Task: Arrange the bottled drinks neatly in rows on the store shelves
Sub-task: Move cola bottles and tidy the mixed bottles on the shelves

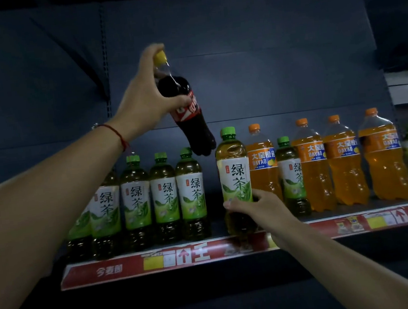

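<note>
Green tea bottles (137,196) and orange sodas (344,162) crowd the shelf (208,254). My left hand (146,97) grips a tilted cola bottle (188,110) above them; my right hand (259,207) holds a front green tea bottle (234,173) on the shelf edge.

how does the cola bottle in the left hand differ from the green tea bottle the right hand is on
The cola bottle is dark with a yellow cap and red label; the green tea bottle is olive with a green cap and white-green label. The cola bottle hangs tilted in the air in the left hand; the green tea bottle stands upright on the shelf, right hand at its lower body. Both are capped plastic bottles.
</note>
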The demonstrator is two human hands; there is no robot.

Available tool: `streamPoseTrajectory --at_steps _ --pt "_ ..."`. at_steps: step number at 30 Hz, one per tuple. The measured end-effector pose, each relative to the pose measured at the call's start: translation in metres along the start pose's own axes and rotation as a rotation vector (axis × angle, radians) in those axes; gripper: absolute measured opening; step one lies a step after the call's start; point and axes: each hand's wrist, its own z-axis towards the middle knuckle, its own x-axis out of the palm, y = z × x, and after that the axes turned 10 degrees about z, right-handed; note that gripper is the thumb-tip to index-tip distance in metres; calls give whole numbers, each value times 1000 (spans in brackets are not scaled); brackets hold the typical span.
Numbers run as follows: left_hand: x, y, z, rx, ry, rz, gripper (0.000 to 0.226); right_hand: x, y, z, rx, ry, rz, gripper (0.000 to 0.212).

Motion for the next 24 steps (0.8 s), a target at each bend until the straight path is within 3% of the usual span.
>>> streamPoseTrajectory --at_steps 14,20,24 --pt "-56 8 -77 -137 -285 -116 90 42 -29 36 -40 -184 -157 51" --pt "-59 5 -104 -208 -254 -176 91 49 -30 33 -84 -235 -342 52" --pt "-56 3 -115 -244 -212 -201 91 46 -29 37 -39 -117 -455 48"
